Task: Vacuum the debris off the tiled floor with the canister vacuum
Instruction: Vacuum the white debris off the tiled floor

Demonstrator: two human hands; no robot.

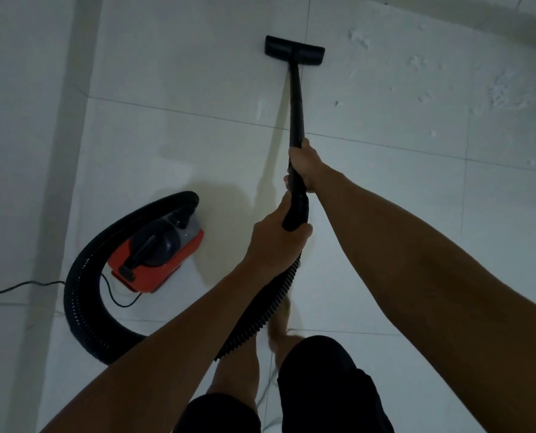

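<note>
A red and black canister vacuum (159, 256) stands on the white tiled floor (182, 142) at lower left. Its black ribbed hose (82, 307) loops round its near side and rises to my hands. My left hand (274, 242) is shut on the hose cuff. Just ahead of it, my right hand (305, 165) is shut on the black wand (296, 101). The wand slopes forward to the flat black floor nozzle (294, 53), which rests on the tiles. White crumbly debris (504, 89) lies scattered to the right of the nozzle, apart from it.
A wall (16, 135) with a grey skirting strip runs down the left side. The black power cord (20, 285) trails from the canister along the floor to the left edge. My bare legs and dark shorts (319, 385) fill the bottom centre.
</note>
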